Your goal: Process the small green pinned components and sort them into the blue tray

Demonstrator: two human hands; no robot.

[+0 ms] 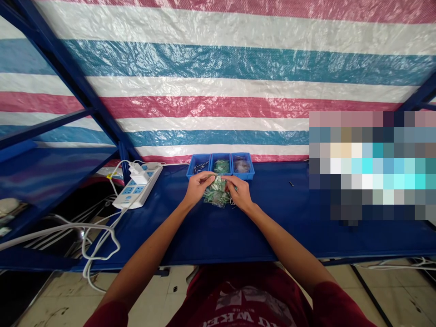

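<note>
Green plastic packets (218, 194) are pinched in your left hand (196, 188) and right hand (241, 193), with blue parts bins (220, 155) just ahead and a power strip (143, 190) well left.

The picture is bright, and the light is soft and even, but you cannot tell where it comes from. The striped plastic sheet (218, 68) has shiny white spots where light bounces off. The left hand (197, 188) and right hand (240, 193) look sharp, with no blur. The blue metal bar (68, 77) looks bent near the edge of the picture. A square patch (371, 168) on the right is blurred into big blocks.
</note>
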